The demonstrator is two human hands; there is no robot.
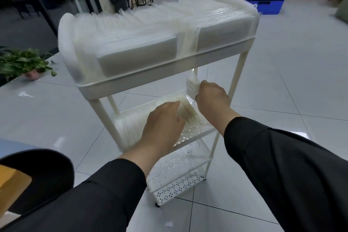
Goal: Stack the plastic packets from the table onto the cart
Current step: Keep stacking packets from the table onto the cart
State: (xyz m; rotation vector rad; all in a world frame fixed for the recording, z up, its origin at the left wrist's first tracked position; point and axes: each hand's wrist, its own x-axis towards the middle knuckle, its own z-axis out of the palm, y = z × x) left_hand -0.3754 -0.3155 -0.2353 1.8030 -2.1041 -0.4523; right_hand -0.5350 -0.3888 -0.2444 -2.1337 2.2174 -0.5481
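Observation:
A white three-tier cart [105, 88] stands on the tiled floor in front of me. Its top tray is packed with rows of clear plastic packets [143, 30] standing on edge. A shorter row of packets [131, 124] fills the left part of the middle shelf. My left hand [162, 124] presses against the right end of that row, fingers hidden among the packets. My right hand [211, 98] grips a small bundle of packets [192, 86] just under the top tray, above the shelf's right part.
The perforated bottom shelf [178, 177] holds nothing I can make out. A potted plant [24, 64] sits on the floor at left, a black bin [119, 3] and stools behind, a blue crate [265, 3] at the back right. A table corner [11, 181] is near left.

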